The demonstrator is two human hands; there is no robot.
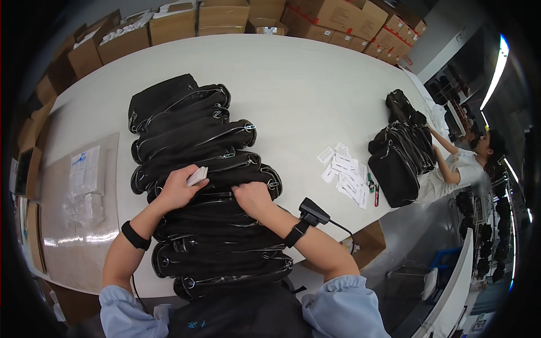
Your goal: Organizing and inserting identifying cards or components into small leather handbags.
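Note:
A long row of black zippered bags (191, 141) lies overlapped on the white table in front of me. My left hand (181, 187) is closed round a small stack of white cards (198, 176), above the middle of the row. To its right, my right hand (252, 198) is closed, its fingers on the edge of one black bag (222, 179). Its fingertips are partly hidden against the dark fabric. Silver zippers and metal rings show along the bags' edges.
Loose white cards (346, 172) lie on the table to the right, beside a red-handled tool (376, 198). Farther right, a co-worker (465, 166) handles another pile of black bags (400, 155). Cardboard boxes (224, 17) line the far edge. A plastic-wrapped white pack (87, 172) lies at left.

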